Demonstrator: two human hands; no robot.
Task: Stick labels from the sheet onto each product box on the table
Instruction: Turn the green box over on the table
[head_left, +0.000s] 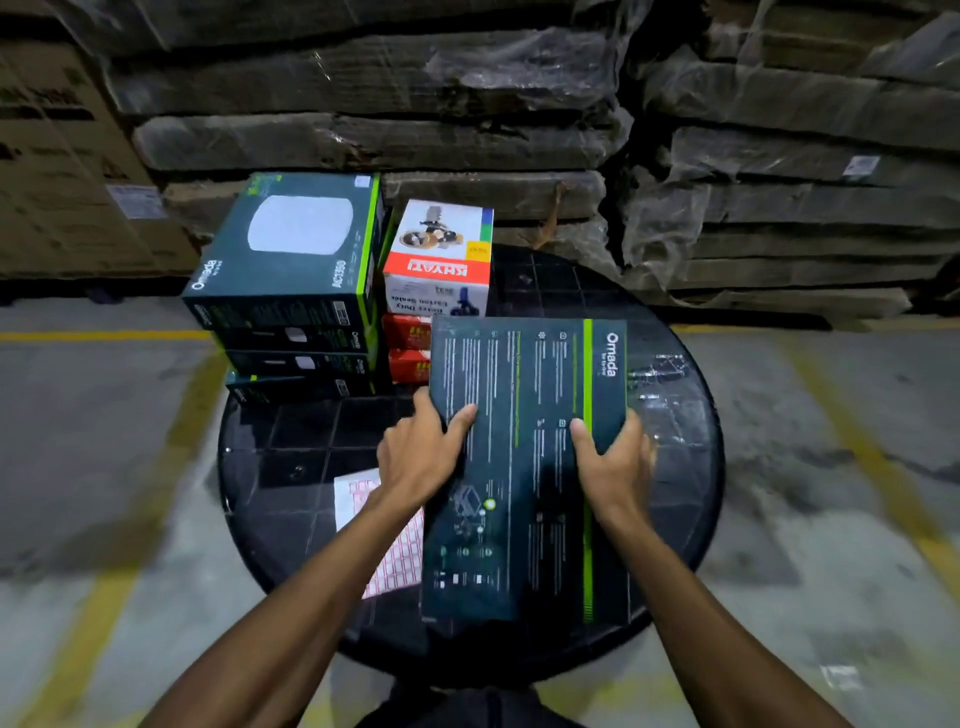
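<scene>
L hand (415, 457) & R hand (615, 460) each grip dark Omada box (524, 467), thumbs on top; label sheet (382, 545) on bench (291, 457) beside it.

A round black counter (675, 467) is standing in the middle of the view, its glossy top marked with a grid of squares and catching small glints of light. Beneath it a grey concrete floor (831, 415) is showing worn, blotchy patches, and faded yellow lines (104, 335) are running across it and down both sides. Behind the counter, flattened cardboard bundles (363, 140) wrapped in clear plastic film are piling up in tall stacks, filling the whole back of the scene. A large brown carton (62, 171) with a white paper tag is sitting at the far left. The light is falling dim and cool.
</scene>
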